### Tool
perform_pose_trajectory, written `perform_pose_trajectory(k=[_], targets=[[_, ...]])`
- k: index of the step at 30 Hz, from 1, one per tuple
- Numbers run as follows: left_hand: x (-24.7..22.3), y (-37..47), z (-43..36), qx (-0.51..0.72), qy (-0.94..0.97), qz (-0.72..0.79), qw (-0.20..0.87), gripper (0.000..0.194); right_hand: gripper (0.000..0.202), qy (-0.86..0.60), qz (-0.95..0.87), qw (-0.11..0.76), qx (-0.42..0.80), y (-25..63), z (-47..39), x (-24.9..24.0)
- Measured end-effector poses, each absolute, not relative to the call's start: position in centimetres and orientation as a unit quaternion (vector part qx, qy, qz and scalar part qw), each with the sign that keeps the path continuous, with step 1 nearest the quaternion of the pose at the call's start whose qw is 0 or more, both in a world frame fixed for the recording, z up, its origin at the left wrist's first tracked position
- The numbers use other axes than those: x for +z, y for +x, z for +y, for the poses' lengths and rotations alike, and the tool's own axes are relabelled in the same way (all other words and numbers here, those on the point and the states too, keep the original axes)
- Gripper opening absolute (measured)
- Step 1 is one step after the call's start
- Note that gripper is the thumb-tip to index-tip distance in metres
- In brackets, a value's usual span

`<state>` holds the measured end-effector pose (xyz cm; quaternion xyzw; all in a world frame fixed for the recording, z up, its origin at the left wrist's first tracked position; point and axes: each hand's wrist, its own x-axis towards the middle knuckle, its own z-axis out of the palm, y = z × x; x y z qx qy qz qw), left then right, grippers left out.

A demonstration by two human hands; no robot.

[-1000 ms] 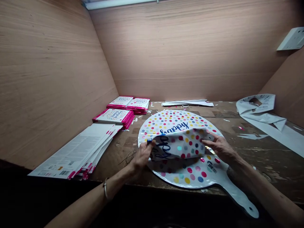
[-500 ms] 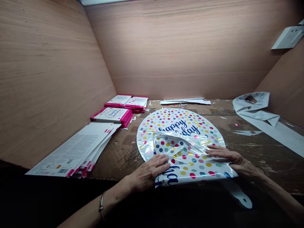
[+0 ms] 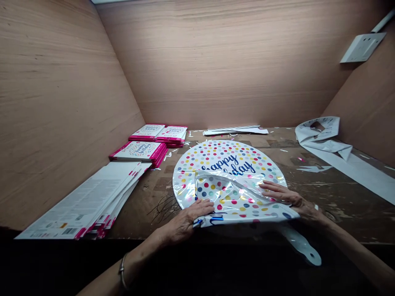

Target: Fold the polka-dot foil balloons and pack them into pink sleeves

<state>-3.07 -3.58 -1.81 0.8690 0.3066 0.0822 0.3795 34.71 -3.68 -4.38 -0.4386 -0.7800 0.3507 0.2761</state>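
A round foil balloon (image 3: 212,156), white with coloured dots and blue lettering, lies flat on the worktable. Its near part is folded over into a shiny flap (image 3: 234,199), and the front edge of the flap curls up. My left hand (image 3: 185,220) lies on the flap's left end, fingers stretched out and close together, thumb hidden. At the flap's right end, my right hand (image 3: 285,197) rests with its fingers extended and slightly apart. A pale tail (image 3: 304,246) with a hole sticks out past the table's front edge, below my right hand.
Printed cards (image 3: 83,201) lie fanned at the left. Behind them stand stacks of pink-edged packs (image 3: 140,150). Thin dark strands (image 3: 163,209) lie beside the balloon. White strips (image 3: 236,130) sit at the back, and a long white band (image 3: 358,168) at the right, below a wall socket (image 3: 362,48).
The flap's front part has been turned up, so less of its dots and lettering shows. Both hands keep their places on its ends. The whole view has shifted slightly.
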Motion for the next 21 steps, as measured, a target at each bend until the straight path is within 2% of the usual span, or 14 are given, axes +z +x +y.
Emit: perform_pose_trajectory(k=[3,8,10,14,18,21], targets=[[-0.9,-3.1,-3.4,0.115,0.805,0.362,0.456,0.051,0.045,-0.448,-0.727,0.312,0.417,33.2,-3.2,-4.3],[-0.7,-1.9,-1.0,0.217,0.607,0.541,0.541,0.038,0.044,-0.585,-0.579,0.334,0.46,30.8,-2.0,-5.3],[-1.1,-1.1,0.9,0.233,0.513,0.618,0.548,0.039,0.041,-0.636,-0.578,0.317,0.401,29.8,-1.3,-5.6],[-1.8,0.3,4.2,0.207,0.437,0.691,0.537,0.04,0.037,-0.736,-0.612,0.195,0.216,28.2,0.1,-5.4],[-1.8,1.0,5.3,0.203,0.408,0.736,0.501,0.039,0.037,-0.757,-0.636,0.085,0.126,27.5,0.4,-3.8],[-1.6,1.2,5.3,0.211,0.406,0.757,0.465,0.04,0.042,-0.723,-0.684,0.094,-0.023,26.2,-0.3,-2.0]])
